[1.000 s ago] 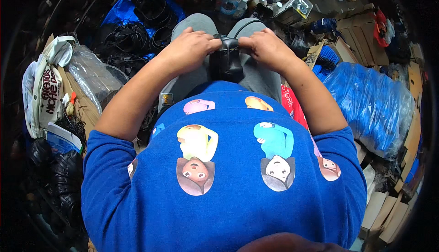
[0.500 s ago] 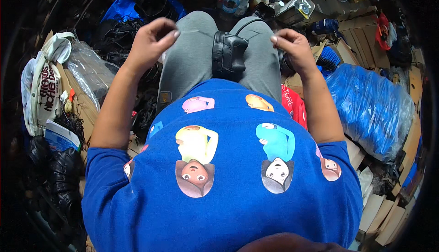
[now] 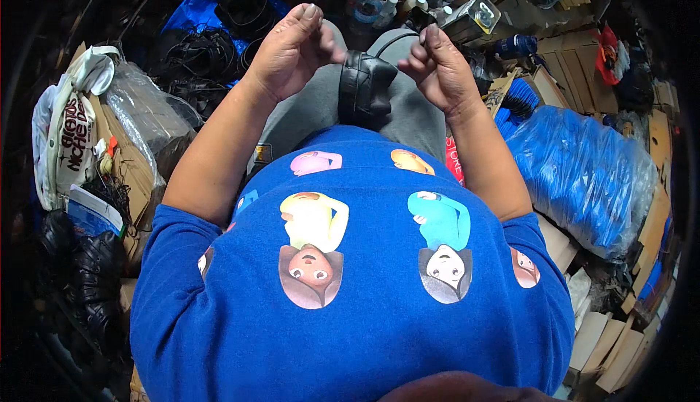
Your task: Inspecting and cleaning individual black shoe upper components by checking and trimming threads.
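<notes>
A black leather piece [image 3: 364, 88] lies on my lap, between my thighs in grey trousers [image 3: 306, 114]. Both hands are lifted just above it. My left hand [image 3: 292, 48] hovers at the piece's left side with its fingers curled in and the thumb pointing toward the leather. On the other side, my right hand [image 3: 434, 67] has its fingertips pinched together. Nothing shows in either hand. My blue printed shirt fills the lower half of the view.
Black shoes and straps [image 3: 208, 52] lie on a blue sheet at the far left. Small bottles and a tin [image 3: 477, 16] stand ahead. A blue plastic-wrapped bundle [image 3: 583, 176] and cardboard boxes [image 3: 612, 344] sit at my right, a white printed bag [image 3: 69, 132] at my left.
My hands let go of the black leather piece, spread wide apart, then came back in above it with fingers curled. The piece stays on my lap.
</notes>
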Demonstrator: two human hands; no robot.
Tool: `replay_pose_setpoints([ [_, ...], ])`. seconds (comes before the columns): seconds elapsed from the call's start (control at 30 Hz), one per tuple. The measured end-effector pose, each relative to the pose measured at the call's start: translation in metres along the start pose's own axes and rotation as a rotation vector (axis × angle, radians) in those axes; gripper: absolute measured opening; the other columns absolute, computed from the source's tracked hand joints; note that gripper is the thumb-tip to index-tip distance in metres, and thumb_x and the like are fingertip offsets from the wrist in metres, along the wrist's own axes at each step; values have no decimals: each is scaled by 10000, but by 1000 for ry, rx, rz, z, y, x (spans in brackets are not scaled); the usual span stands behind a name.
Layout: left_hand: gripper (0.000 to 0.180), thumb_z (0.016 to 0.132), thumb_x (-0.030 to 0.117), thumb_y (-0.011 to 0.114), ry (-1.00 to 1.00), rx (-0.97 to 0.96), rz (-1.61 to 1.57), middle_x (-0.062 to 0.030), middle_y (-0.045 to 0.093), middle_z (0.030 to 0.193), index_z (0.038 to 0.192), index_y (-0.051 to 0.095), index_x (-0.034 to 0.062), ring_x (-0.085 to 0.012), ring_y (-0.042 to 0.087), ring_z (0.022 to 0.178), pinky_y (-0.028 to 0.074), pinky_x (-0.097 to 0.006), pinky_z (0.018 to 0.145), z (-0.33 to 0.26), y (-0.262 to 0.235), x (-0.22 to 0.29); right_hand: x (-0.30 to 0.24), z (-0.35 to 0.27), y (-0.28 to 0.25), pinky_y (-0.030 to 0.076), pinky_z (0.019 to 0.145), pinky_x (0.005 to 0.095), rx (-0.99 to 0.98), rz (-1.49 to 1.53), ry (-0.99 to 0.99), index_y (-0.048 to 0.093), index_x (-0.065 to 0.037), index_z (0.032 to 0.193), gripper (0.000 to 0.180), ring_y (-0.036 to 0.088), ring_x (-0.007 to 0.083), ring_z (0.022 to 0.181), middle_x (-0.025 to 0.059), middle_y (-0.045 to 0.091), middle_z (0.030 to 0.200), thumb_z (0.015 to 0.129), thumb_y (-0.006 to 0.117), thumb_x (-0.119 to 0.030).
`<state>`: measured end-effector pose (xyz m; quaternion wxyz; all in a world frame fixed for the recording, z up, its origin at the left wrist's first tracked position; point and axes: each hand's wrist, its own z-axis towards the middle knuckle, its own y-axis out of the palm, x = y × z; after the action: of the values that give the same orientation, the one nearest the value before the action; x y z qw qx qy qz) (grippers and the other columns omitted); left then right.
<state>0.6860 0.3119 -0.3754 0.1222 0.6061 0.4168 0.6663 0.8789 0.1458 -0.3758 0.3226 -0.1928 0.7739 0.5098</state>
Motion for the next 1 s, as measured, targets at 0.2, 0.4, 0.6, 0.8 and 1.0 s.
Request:
replay_pose_setpoints([
  [0.2,136,943,243,490,-77,-38,-76,10,393,643,908,450,117,-105,419,560,393,-254,642,0,-33,-13,3,-6,-17,464,709,283,50,-225,57,548,-91,859,158,473,101,607,-19,488,675,885,605,-236],
  [0.4,242,842,161,626,76,-189,1103,-36,585,914,1050,602,38,-117,537,836,439,-264,749,24,-8,-13,-13,-21,14,451,796,305,-94,-1298,-387,670,-84,983,191,556,152,890,55,591,914,796,645,-54],
  [0.6,354,788,178,687,-203,-215,1476,-89,646,952,1128,625,101,-141,572,813,454,-285,748,36,1,-14,-9,-33,22,327,886,393,-89,-1845,-570,710,-196,770,99,535,196,894,-27,611,793,678,704,-161],
  [0.8,328,782,178,688,-163,-240,1438,-91,655,944,1095,639,92,-166,589,847,453,-310,774,38,-1,-14,-10,-31,23,310,893,418,-35,-2000,-607,702,-196,782,91,517,204,895,-13,582,762,693,690,-182],
  [1.0,331,780,169,688,-241,-236,1409,-95,655,948,1094,634,83,-177,592,857,445,-309,792,39,5,-10,-8,-25,24,310,893,413,-44,-1931,-604,704,-195,772,79,511,206,888,-8,578,758,695,690,-186],
])
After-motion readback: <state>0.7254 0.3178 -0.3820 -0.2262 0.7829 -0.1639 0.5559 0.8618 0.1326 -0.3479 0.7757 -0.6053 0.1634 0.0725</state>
